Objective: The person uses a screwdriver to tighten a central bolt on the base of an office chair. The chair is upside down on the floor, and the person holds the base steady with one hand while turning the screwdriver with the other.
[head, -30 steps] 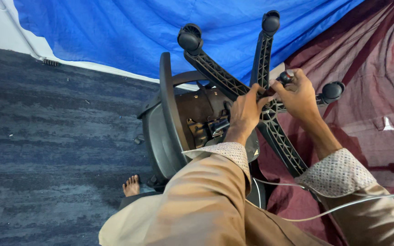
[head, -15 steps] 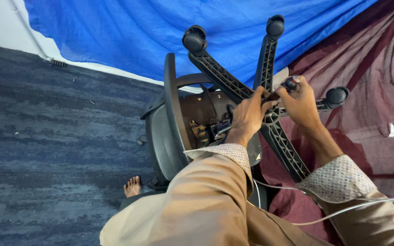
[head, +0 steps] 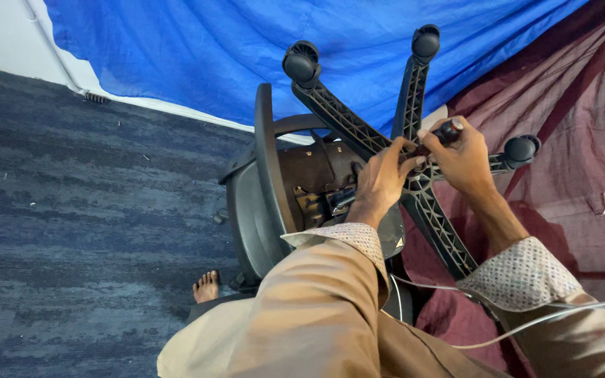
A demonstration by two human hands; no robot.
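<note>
A black office chair (head: pixel 260 196) lies on its side with its star base (head: pixel 348 122) turned toward me. Castor wheels (head: pixel 301 61) cap the ribbed base arms. My left hand (head: pixel 381 180) rests with its fingers at the hub of the base. My right hand (head: pixel 461 159) is closed around a dark-handled tool (head: pixel 448 129) held at the same hub. Both hands almost touch each other. The hub itself is hidden behind my fingers. The brown underside of the seat (head: pixel 316 171) shows between the seat shell and the base.
Blue tarp (head: pixel 211 49) hangs behind the chair, maroon cloth (head: pixel 582 161) lies to the right. Dark blue carpet (head: pixel 71 210) covers the floor at left. My bare foot (head: pixel 206 287) stands by the seat. A white cable (head: pixel 547 318) runs across my right sleeve.
The view has shifted slightly; my hands stay at the hub, with the right hand's tool turned a little upward. The chair has not moved.
</note>
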